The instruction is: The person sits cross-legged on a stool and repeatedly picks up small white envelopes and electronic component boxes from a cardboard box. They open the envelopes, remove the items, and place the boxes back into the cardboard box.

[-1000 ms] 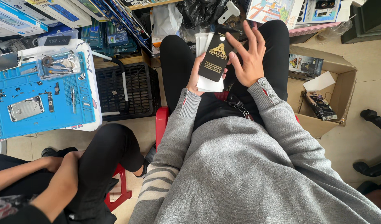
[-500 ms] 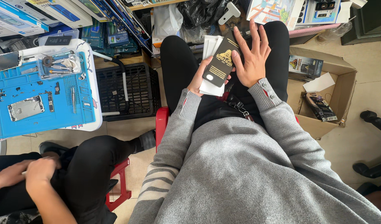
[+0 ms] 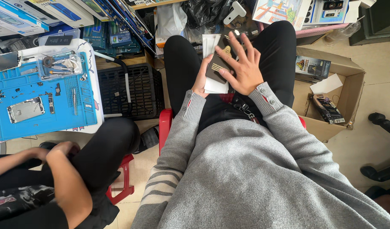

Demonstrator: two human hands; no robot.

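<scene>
**A:** Head view status?

**B:** I see both hands over the lap, about 12 o'clock from frame centre. Left hand [image 3: 202, 80] grips a stack from below: a dark flat packet [image 3: 216, 70] with gold print on top of white flat packets [image 3: 212, 63]. Fingers curled under, thumb on the edge.

**A:** Right?

**B:** Right hand [image 3: 244, 70] lies flat on the dark packet, fingers spread, pressing down. Not clenched, no wrap around it. Touching only.

**A:** Where's the stack exactly?

**B:** Between the two knees, above the black trousers, tilted slightly toward 1 o'clock. White packets stick out past the dark one at 11 o'clock.

**A:** Surroundings?

**B:** Cardboard box [image 3: 352, 99] at 3 o'clock on the floor, small dark packages inside. Black plastic crate [image 3: 131, 91] at 9 o'clock, just beside the left leg. Further out at 9 to 10 o'clock, a blue work mat [image 3: 42, 106] with a silver phone back [image 3: 26, 109] and small parts. Red stool [image 3: 165, 125] under me.

**A:** Anyone else?

**B:** A second person at 8 o'clock, their hands [image 3: 54, 150] resting together on a knee. Well apart from mine.
</scene>
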